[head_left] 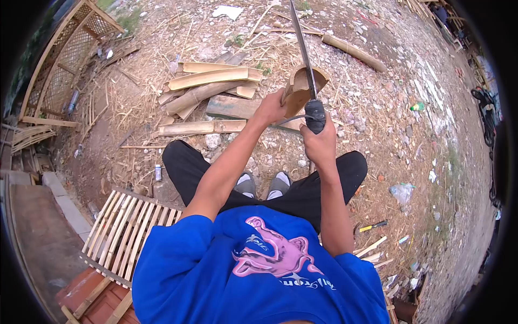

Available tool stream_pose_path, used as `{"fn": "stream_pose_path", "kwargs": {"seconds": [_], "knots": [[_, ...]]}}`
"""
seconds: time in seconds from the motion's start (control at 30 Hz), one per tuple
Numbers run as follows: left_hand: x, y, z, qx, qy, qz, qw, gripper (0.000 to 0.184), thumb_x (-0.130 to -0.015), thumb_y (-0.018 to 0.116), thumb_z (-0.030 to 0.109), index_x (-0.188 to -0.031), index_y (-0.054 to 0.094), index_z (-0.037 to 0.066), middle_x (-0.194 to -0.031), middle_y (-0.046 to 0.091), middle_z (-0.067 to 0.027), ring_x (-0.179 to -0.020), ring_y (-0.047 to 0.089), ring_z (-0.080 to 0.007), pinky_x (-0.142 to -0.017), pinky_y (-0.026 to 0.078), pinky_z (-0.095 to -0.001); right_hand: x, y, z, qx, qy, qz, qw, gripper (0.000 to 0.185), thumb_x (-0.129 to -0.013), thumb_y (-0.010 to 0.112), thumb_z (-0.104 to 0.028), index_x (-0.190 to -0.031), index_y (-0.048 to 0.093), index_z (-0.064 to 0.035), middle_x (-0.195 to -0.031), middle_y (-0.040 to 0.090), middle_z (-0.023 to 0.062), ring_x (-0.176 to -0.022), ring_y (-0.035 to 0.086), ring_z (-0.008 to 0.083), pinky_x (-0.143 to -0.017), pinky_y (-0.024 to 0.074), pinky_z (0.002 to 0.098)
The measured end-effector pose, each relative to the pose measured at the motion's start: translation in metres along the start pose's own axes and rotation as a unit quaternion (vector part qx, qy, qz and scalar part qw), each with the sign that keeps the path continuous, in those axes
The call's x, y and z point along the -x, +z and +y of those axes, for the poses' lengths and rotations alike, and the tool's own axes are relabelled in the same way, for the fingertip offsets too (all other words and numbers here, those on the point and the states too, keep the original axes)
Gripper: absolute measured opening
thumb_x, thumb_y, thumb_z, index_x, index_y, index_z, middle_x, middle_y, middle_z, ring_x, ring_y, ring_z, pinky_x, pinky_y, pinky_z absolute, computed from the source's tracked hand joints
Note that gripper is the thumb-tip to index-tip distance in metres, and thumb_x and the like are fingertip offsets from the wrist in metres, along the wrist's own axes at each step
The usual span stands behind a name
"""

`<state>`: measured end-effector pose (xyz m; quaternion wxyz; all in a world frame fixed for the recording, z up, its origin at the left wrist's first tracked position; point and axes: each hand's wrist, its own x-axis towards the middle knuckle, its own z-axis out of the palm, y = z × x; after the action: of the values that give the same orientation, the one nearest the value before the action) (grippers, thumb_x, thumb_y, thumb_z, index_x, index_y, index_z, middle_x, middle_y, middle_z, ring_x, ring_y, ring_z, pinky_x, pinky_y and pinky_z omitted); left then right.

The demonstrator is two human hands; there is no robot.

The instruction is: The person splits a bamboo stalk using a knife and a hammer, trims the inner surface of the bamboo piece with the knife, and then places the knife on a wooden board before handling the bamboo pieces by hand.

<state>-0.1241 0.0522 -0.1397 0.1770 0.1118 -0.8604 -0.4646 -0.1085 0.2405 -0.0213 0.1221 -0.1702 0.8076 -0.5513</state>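
Observation:
My right hand (320,141) is closed round the black wrapped handle of a long blade (305,51), which points up and away from me. The blade lies against a split bamboo piece (318,79) with a curved, hollow inner face. My left hand (273,106) grips the left side of that bamboo piece; some of its fingers are hidden behind it. Below the hands lies a wooden block (232,107) on the ground. Split bamboo pieces (208,78) are stacked just left of my left hand.
A bamboo pole (353,52) lies at the upper right. To the left are a lattice frame (67,62), a slatted rack (127,232) and a small can (158,172). A yellow-and-black tool (373,226) and a plastic bag (402,192) lie at the right. My feet are below the block.

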Motion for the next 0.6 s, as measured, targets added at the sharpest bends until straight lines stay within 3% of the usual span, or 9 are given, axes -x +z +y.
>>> {"fn": "stream_pose_path", "kwargs": {"seconds": [0.13, 0.17, 0.33, 0.4, 0.5, 0.57, 0.6], "knots": [[-0.003, 0.004, -0.005, 0.004, 0.001, 0.001, 1.000, 0.031, -0.085, 0.060, 0.018, -0.112, 0.059, 0.004, -0.093, 0.067, -0.0270, -0.091, 0.063, -0.0459, -0.079, 0.051, -0.0499, -0.002, 0.004, 0.011, -0.035, -0.017, 0.014, 0.999, 0.033, -0.075, 0.067, -0.010, -0.106, 0.059, -0.0010, -0.086, 0.061, 0.0131, -0.075, 0.057, 0.0241, -0.073, 0.0467, 0.0368], [-0.006, 0.002, 0.001, 0.004, 0.006, -0.003, 1.000, 0.031, -0.085, 0.060, 0.019, -0.112, 0.059, 0.003, -0.093, 0.067, -0.0270, -0.091, 0.063, -0.0458, -0.079, 0.051, -0.0498, -0.003, 0.002, 0.012, -0.023, -0.006, 0.019, 1.000, 0.031, -0.075, 0.067, -0.009, -0.104, 0.059, -0.0009, -0.086, 0.061, 0.0107, -0.075, 0.057, 0.0208, -0.072, 0.0468, 0.0354], [-0.026, -0.046, 0.095, -0.008, 0.073, 0.010, 0.997, 0.030, -0.083, 0.063, 0.017, -0.110, 0.060, 0.004, -0.092, 0.068, -0.0252, -0.089, 0.064, -0.0451, -0.077, 0.051, -0.0491, 0.007, -0.039, -0.060, -0.097, -0.047, 0.039, 0.993, 0.030, -0.077, 0.066, -0.005, -0.106, 0.058, -0.0010, -0.087, 0.061, 0.0050, -0.076, 0.057, 0.0122, -0.071, 0.0467, 0.0290], [-0.035, -0.075, 0.141, -0.080, 0.104, 0.043, 0.990, 0.031, -0.081, 0.067, 0.018, -0.109, 0.061, 0.005, -0.092, 0.068, -0.0243, -0.090, 0.064, -0.0443, -0.078, 0.052, -0.0485, 0.016, -0.052, -0.084, -0.125, -0.067, 0.048, 0.989, 0.030, -0.079, 0.065, -0.003, -0.108, 0.058, -0.0009, -0.087, 0.060, 0.0041, -0.077, 0.057, 0.0104, -0.071, 0.0472, 0.0269], [-0.039, -0.076, 0.134, -0.103, 0.133, 0.051, 0.984, 0.029, -0.080, 0.070, 0.019, -0.105, 0.061, 0.005, -0.092, 0.068, -0.0234, -0.091, 0.064, -0.0434, -0.080, 0.052, -0.0487, 0.014, -0.044, -0.060, -0.095, -0.075, 0.046, 0.992, 0.031, -0.079, 0.064, -0.002, -0.109, 0.058, -0.0008, -0.087, 0.061, 0.0047, -0.078, 0.058, 0.0113, -0.071, 0.0477, 0.0273], [-0.037, -0.050, 0.071, -0.130, 0.039, -0.069, 0.988, 0.048, -0.079, 0.074, 0.026, -0.118, 0.056, 0.004, -0.096, 0.068, -0.0254, -0.094, 0.065, -0.0430, -0.082, 0.052, -0.0477, 0.002, -0.025, -0.017, -0.019, -0.057, 0.031, 0.998, 0.033, -0.077, 0.064, -0.005, -0.109, 0.058, -0.0009, -0.088, 0.062, 0.0064, -0.078, 0.060, 0.0142, -0.072, 0.0475, 0.0298], [-0.028, -0.030, 0.021, -0.132, -0.041, -0.140, 0.980, 0.084, -0.076, 0.079, 0.030, -0.141, 0.036, 0.000, -0.107, 0.066, -0.0294, -0.104, 0.064, -0.0430, -0.091, 0.051, -0.0458, -0.006, -0.007, 0.011, 0.068, 0.008, 0.023, 0.997, 0.033, -0.076, 0.063, -0.007, -0.109, 0.059, -0.0013, -0.088, 0.063, 0.0097, -0.078, 0.060, 0.0188, -0.073, 0.0476, 0.0333]]}}
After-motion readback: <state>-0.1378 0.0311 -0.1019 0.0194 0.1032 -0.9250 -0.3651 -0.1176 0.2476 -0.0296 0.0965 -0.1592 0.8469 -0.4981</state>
